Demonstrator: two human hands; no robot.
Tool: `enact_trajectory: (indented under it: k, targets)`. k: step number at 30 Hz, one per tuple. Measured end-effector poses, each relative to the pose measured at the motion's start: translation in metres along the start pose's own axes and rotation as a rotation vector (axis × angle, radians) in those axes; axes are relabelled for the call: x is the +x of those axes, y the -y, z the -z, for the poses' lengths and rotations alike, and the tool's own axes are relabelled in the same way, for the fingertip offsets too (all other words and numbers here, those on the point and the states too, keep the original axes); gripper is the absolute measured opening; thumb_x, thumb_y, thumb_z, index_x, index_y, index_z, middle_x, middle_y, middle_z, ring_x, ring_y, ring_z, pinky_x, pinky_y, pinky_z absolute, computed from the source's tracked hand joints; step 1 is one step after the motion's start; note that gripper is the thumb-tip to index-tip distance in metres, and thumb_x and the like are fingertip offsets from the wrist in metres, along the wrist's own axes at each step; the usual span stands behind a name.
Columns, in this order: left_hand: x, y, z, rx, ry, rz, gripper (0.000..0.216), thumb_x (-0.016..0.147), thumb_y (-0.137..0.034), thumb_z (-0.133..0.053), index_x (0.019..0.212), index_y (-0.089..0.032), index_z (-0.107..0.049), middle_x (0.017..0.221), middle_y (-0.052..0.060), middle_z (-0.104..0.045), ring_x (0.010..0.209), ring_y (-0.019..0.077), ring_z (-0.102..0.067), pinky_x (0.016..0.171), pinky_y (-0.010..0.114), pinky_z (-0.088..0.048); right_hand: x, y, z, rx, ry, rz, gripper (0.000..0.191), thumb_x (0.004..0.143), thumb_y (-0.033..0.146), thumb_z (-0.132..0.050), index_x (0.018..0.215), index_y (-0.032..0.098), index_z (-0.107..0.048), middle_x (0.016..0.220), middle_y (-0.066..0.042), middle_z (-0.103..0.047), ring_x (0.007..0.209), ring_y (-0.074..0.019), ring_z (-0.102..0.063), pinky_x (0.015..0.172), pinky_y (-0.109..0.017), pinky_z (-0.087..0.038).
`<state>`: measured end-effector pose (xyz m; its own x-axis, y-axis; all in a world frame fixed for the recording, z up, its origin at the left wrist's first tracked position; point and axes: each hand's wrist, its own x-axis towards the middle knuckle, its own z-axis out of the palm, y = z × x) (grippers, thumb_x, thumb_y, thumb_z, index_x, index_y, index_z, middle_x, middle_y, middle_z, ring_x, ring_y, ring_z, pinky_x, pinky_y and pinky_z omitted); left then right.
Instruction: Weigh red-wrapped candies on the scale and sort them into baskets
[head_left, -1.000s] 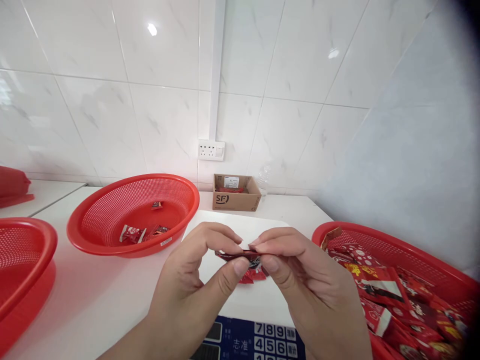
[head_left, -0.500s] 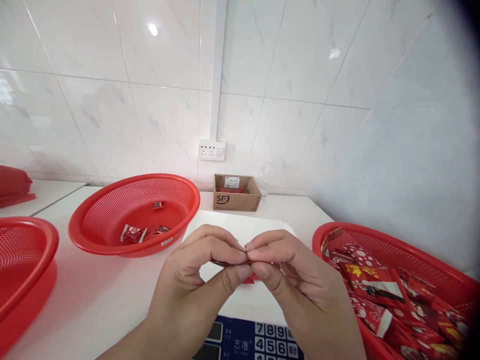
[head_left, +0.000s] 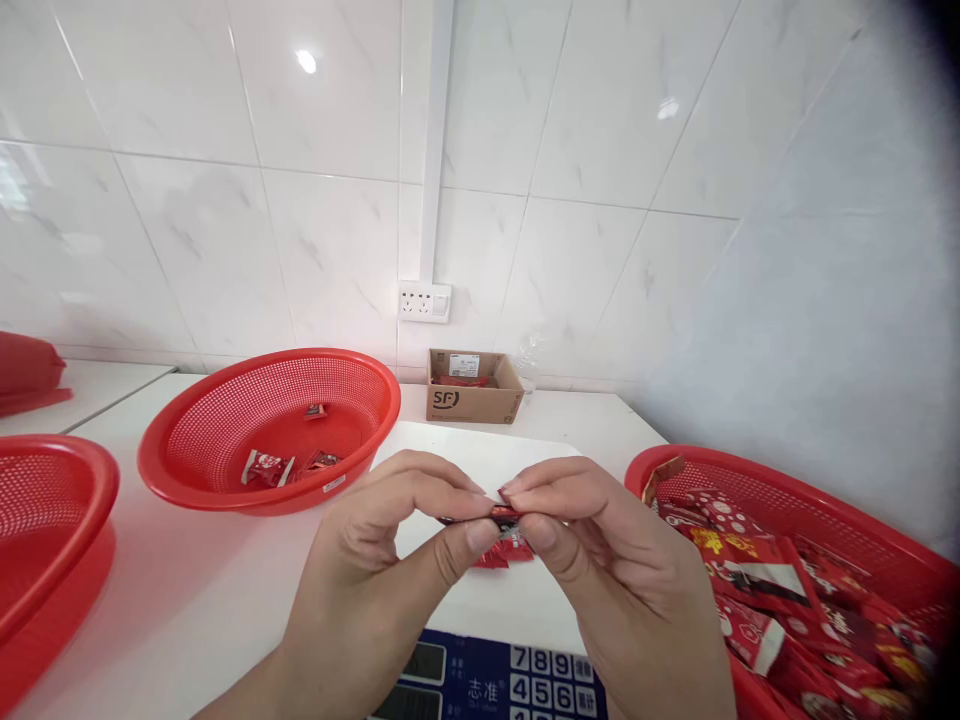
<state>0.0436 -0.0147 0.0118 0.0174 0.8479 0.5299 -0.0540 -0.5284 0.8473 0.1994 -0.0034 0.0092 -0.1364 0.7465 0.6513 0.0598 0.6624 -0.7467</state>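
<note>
Between the fingertips of both hands is a small red snack packet [head_left: 505, 513], seen nearly edge-on. My left hand [head_left: 390, 560] pinches one end with thumb and forefinger. The other end is gripped the same way by my right hand [head_left: 607, 565]. Just below and behind the fingers, red wrapping [head_left: 504, 552] with pale print shows, seemingly lying on the white pan of a scale [head_left: 450, 445]. The scale's blue keypad panel [head_left: 487, 680] shows under my wrists, partly covered by the hands.
A red basket [head_left: 750, 470] heaped with red snack packets [head_left: 757, 580] stands at the right. At the left, another red basket [head_left: 225, 400] holds a few packets, with a further red basket [head_left: 90, 470] at the edge. A cardboard box [head_left: 480, 405] sits by the wall.
My fingertips have moved slightly apart, so more of the held packet shows between them. More of the red wrapping below is also visible.
</note>
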Motion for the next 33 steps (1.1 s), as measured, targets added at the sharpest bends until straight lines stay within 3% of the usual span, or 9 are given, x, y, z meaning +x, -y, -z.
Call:
enact_trajectory:
  k: [4, 10, 15, 19, 23, 29, 33]
  targets:
    - [0.002, 0.004, 0.001, -0.109, 0.012, 0.08, 0.01, 0.08, -0.021, -0.07, 0.078, -0.03, -0.071, 0.083, -0.006, -0.065, 0.084, 0.0077, -0.059, 0.074, 0.013, -0.05, 0.0, -0.001, 0.002, -0.002, 0.012, -0.003, 0.014, 0.088, 0.017, -0.059, 0.088, 0.03, -0.065, 0.087, 0.002, -0.063, 0.084, -0.0112, -0.06, 0.065, -0.018, -0.052]
    - [0.002, 0.007, 0.004, -0.205, 0.101, 0.154, 0.013, 0.087, -0.028, -0.063, 0.092, -0.033, -0.074, 0.09, -0.005, -0.069, 0.087, 0.0081, -0.06, 0.079, 0.015, -0.049, 0.0, -0.001, 0.003, 0.004, -0.019, -0.034, 0.012, 0.088, 0.019, -0.058, 0.086, 0.029, -0.064, 0.084, 0.002, -0.061, 0.077, -0.0104, -0.059, 0.062, -0.017, -0.051]
    - [0.004, 0.007, 0.005, -0.309, 0.075, 0.209, 0.005, 0.083, -0.028, -0.068, 0.083, -0.028, -0.074, 0.081, -0.005, -0.071, 0.078, 0.0083, -0.063, 0.073, 0.017, -0.051, 0.0, -0.002, 0.003, 0.044, -0.043, -0.053, 0.009, 0.089, 0.022, -0.058, 0.086, 0.028, -0.064, 0.084, 0.002, -0.06, 0.075, -0.0097, -0.059, 0.06, -0.016, -0.051]
    - [0.005, 0.008, 0.008, -0.3, 0.051, 0.22, 0.009, 0.083, -0.029, -0.068, 0.076, -0.024, -0.07, 0.078, -0.004, -0.069, 0.077, 0.0089, -0.062, 0.074, 0.019, -0.05, 0.0, -0.004, 0.004, 0.041, -0.073, -0.037, 0.009, 0.089, 0.023, -0.058, 0.085, 0.027, -0.064, 0.083, 0.002, -0.061, 0.075, -0.0093, -0.059, 0.061, -0.016, -0.051]
    - [0.004, 0.01, 0.008, -0.256, 0.084, 0.225, 0.008, 0.082, -0.032, -0.069, 0.087, -0.027, -0.07, 0.085, -0.004, -0.069, 0.081, 0.0093, -0.061, 0.076, 0.018, -0.05, 0.001, -0.005, 0.004, 0.025, -0.097, -0.037, 0.009, 0.09, 0.023, -0.058, 0.086, 0.028, -0.064, 0.085, 0.002, -0.062, 0.075, -0.0089, -0.061, 0.063, -0.016, -0.052]
    - [0.004, 0.01, 0.003, -0.077, 0.021, 0.125, 0.006, 0.085, -0.025, -0.065, 0.086, -0.029, -0.069, 0.089, -0.004, -0.068, 0.086, 0.0112, -0.062, 0.078, 0.02, -0.052, 0.002, -0.002, 0.007, -0.042, -0.038, -0.063, 0.008, 0.089, 0.025, -0.056, 0.09, 0.03, -0.062, 0.082, 0.003, -0.064, 0.07, -0.0099, -0.061, 0.055, -0.016, -0.051]
    - [0.001, 0.007, 0.0, 0.208, 0.007, -0.062, 0.014, 0.086, -0.016, -0.06, 0.089, -0.028, -0.067, 0.089, -0.004, -0.068, 0.086, 0.011, -0.063, 0.076, 0.019, -0.052, 0.002, -0.001, 0.007, -0.22, 0.008, 0.016, 0.022, 0.084, 0.017, -0.058, 0.1, 0.031, -0.06, 0.098, 0.002, -0.064, 0.089, -0.0126, -0.062, 0.067, -0.019, -0.054]
